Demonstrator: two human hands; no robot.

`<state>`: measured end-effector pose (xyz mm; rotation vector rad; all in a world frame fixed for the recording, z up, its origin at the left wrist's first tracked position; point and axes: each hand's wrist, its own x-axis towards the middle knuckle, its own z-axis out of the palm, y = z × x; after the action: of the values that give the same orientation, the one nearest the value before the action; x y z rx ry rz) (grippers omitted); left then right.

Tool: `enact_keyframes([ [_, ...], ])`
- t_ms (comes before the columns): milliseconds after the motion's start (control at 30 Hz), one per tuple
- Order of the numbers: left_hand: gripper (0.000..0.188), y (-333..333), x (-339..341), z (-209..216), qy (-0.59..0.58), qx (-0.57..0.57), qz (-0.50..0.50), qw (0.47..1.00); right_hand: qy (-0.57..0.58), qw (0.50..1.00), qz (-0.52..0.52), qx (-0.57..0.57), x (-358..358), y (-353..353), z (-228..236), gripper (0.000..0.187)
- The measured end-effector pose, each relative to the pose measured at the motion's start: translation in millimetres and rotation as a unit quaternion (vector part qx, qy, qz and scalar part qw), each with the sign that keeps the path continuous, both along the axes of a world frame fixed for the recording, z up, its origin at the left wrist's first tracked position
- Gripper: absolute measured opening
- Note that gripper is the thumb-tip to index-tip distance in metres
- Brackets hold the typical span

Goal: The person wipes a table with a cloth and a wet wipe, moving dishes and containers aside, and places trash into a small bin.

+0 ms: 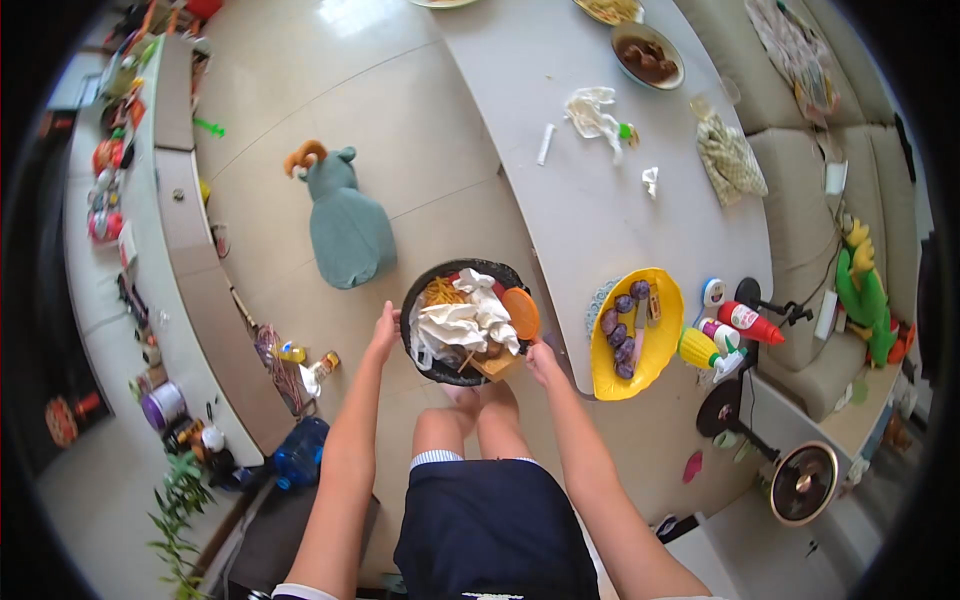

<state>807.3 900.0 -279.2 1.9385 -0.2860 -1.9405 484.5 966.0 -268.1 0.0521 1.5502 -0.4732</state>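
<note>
A round trash bin [414,354] with a black liner sits between my two hands in front of my knees. Crumpled white tissues [450,327], yellow noodle-like scraps [443,291] and a piece of brown cardboard [494,366] fill it to the rim. My left hand [384,332] holds the bin's left side, its fingers fairly straight along the outside. On the right, my right hand [543,363] is closed at the rim, just below a round orange piece [521,313]. Whether it also grips that orange piece, I cannot tell.
A white table [590,230] at the right bears a yellow tray [655,350] of purple fruit, bottles, tissues and a bowl of dark food [648,57]. A teal animal-shaped stool [350,230] stands on the floor ahead. Left is a cluttered cabinet [190,220]; a fan [803,484] stands right.
</note>
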Motion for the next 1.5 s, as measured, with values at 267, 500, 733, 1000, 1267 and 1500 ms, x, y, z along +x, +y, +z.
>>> enact_keyframes([
  [267,0.043,-124.3,29.9,-94.3,-0.070,-0.064,-0.183,0.979,-0.077,0.982,-0.171,0.016,58.3,-10.8,-76.0,0.062],
  [500,0.042,-218.9,-50.6,-138.1,-0.125,-0.169,-0.501,0.839,-0.056,0.948,-0.312,0.032,81.4,5.7,-138.9,0.075],
  [733,0.038,-294.0,-50.1,-157.0,-0.088,-0.330,-0.510,0.790,-0.151,0.834,-0.531,0.004,167.3,-72.1,-109.6,0.074],
  [1000,0.042,-344.6,-86.0,-130.3,-0.029,-0.255,-0.539,0.802,-0.108,0.966,0.011,0.233,176.1,-112.0,-77.5,0.045],
  [1267,0.037,-358.1,-87.1,-45.0,-0.001,-0.259,-0.272,0.927,0.114,0.989,0.036,-0.090,35.2,-194.1,55.1,0.017],
  [1500,0.048,-401.2,-129.2,-18.7,-0.165,-0.239,-0.168,0.942,0.738,0.636,0.116,-0.191,-108.4,-302.6,66.1,0.042],
])
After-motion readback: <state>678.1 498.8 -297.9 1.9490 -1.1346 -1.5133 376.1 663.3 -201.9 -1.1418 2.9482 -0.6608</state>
